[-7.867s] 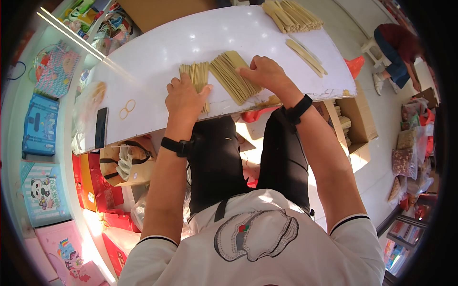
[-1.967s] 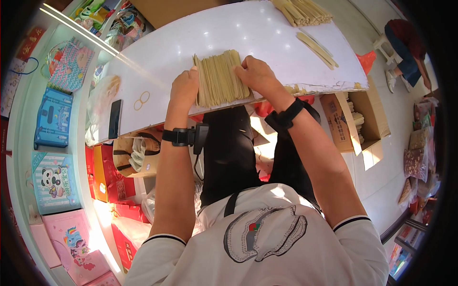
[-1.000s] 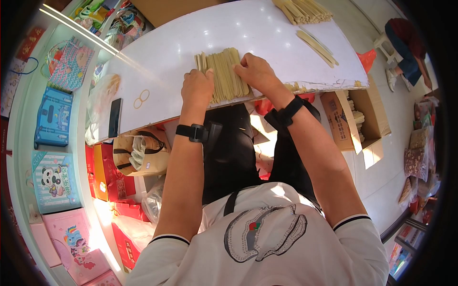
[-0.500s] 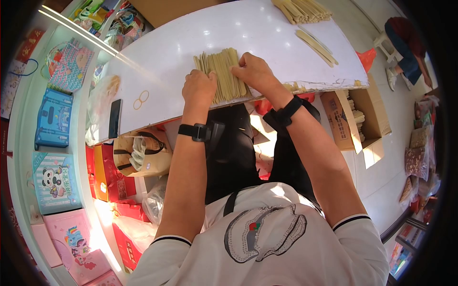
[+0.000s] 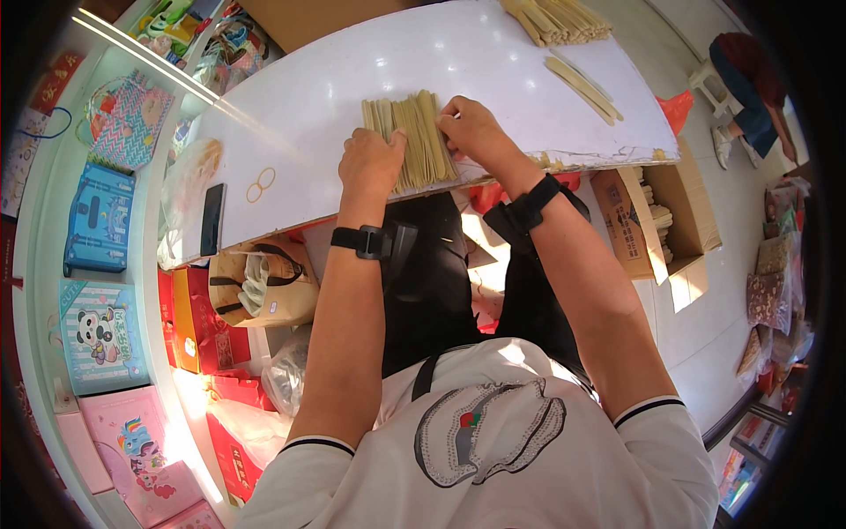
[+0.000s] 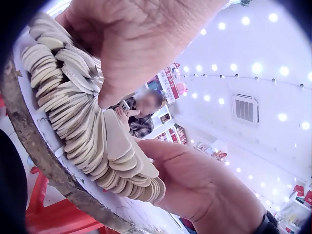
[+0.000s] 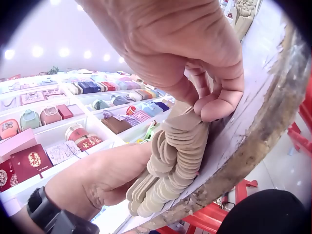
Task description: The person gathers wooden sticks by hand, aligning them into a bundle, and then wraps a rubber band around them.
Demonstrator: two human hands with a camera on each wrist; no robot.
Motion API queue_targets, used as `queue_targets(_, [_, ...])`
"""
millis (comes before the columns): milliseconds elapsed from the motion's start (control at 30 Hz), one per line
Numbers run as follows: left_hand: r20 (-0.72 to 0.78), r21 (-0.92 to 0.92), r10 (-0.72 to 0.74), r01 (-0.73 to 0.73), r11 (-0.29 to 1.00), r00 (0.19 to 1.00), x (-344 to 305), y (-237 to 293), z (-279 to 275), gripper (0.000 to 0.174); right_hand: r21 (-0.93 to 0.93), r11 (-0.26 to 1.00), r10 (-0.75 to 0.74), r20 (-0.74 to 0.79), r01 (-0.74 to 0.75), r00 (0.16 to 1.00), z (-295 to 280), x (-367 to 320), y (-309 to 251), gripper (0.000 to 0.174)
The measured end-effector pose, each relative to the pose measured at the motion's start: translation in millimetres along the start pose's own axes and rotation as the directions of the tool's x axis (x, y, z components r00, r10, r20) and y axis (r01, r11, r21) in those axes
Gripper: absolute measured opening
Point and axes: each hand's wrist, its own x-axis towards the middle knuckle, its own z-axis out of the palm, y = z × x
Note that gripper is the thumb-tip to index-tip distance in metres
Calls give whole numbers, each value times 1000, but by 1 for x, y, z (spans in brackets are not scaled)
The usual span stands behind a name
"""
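A row of flat wooden sticks (image 5: 414,141) lies near the front edge of the white table (image 5: 291,115). My left hand (image 5: 370,166) grips the row's left part, and in the left wrist view its thumb (image 6: 114,80) lies against the sticks' ends (image 6: 80,124). At the row's right end is my right hand (image 5: 478,134); the right wrist view shows its thumb and curled fingers (image 7: 219,100) pinching the outermost sticks (image 7: 183,119). Some stick ends stand unevenly. The left palm hides part of the row.
Another stick bundle (image 5: 560,22) lies at the far right, with a few loose sticks (image 5: 583,88) nearer. Two rubber bands (image 5: 261,184) and a phone (image 5: 212,219) are at left. An open carton (image 5: 656,220) stands below the table's right; a person (image 5: 749,88) bends beyond.
Two separate groups of sticks now form one row. My left hand has moved right from the row's left edge onto it. My right hand has shifted slightly at the right end.
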Motion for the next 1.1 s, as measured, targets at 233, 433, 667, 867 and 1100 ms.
queue_targets(233, [42,-15,-22,23,1000,999,3,-1,-3,69,105,994,36,8,-37,999,-1,4,7,31])
queue_targets(433, [72,-4,-30,30,1000,997,8,1,-3,68,114,992,45,112,-58,993,-6,8,7,32])
queue_targets(667, [30,-21,-19,20,1000,999,3,5,-4,71,158,985,49,108,-66,993,-6,0,-5,30])
queue_targets(867, [32,-81,-53,56,995,998,3,7,-3,75,161,984,56,102,-72,993,-3,1,-5,31])
queue_targets(1100, [8,-55,-22,23,998,1000,2,13,-3,74,132,986,84,157,-105,984,-2,0,-12,32])
